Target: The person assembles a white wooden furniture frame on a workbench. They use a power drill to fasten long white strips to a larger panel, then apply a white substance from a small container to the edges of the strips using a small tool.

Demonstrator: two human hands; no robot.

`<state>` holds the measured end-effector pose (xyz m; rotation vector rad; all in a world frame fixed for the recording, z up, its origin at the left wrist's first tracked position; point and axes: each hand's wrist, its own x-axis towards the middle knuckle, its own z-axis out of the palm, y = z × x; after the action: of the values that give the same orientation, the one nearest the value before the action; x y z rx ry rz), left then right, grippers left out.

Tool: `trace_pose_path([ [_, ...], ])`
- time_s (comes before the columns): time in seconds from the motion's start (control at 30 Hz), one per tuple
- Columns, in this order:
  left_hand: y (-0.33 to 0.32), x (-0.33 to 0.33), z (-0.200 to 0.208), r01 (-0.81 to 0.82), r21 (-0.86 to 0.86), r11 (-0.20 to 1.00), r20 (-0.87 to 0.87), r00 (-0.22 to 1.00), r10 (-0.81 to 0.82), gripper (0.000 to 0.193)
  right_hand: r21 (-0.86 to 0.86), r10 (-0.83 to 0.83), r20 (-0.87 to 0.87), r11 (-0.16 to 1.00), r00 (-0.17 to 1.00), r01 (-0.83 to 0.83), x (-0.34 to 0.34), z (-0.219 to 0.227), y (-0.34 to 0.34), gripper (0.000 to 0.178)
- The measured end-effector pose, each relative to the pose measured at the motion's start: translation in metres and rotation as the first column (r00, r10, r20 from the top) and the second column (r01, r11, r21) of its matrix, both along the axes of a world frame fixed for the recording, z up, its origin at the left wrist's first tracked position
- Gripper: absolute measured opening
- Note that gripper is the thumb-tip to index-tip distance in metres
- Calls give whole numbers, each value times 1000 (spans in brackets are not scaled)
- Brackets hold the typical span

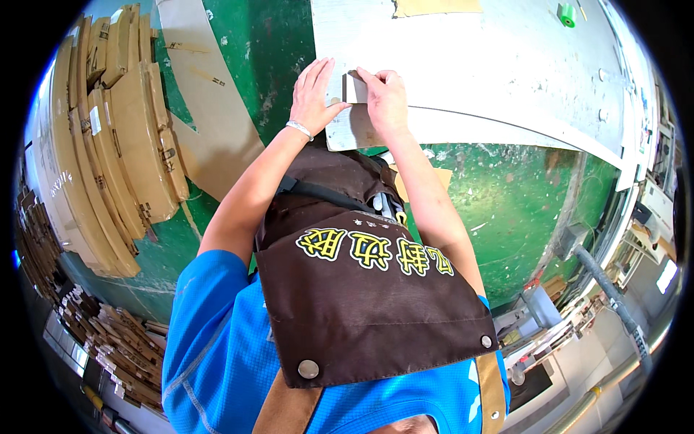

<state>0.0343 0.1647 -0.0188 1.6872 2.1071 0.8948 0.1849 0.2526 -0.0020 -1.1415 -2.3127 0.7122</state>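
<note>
A long, narrow white panel (477, 119) lies along the near side of a white worktable (491, 58), its left end between my hands. That end shows a short dark brown strip (350, 87). My left hand (314, 105), with a silver bracelet at the wrist, is open with its fingers stretched out over the table's left edge. Its thumb points to the near corner of the panel's end. My right hand (388, 101) bears on the panel just right of the dark strip, its fingers curled and pinched together. Whatever they pinch is too small to make out.
Flat brown cardboard packages (130, 137) stand stacked at the left, beside a long cardboard sheet (210, 101) on the green floor (499, 195). A green tape roll (567, 14) sits at the table's far right. A grey pipe (607, 286) runs at the lower right.
</note>
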Motion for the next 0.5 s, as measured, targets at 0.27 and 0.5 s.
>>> trace_pose_path([
  [0.27,1,-2,-3,-1,16,1000,-8,1000,1,93,36,14,48,999,999,-15,-2,5,-1,40],
  [0.5,1,0,-2,-4,9,1000,-5,1000,4,93,56,65,96,996,993,-71,10,4,-10,37],
])
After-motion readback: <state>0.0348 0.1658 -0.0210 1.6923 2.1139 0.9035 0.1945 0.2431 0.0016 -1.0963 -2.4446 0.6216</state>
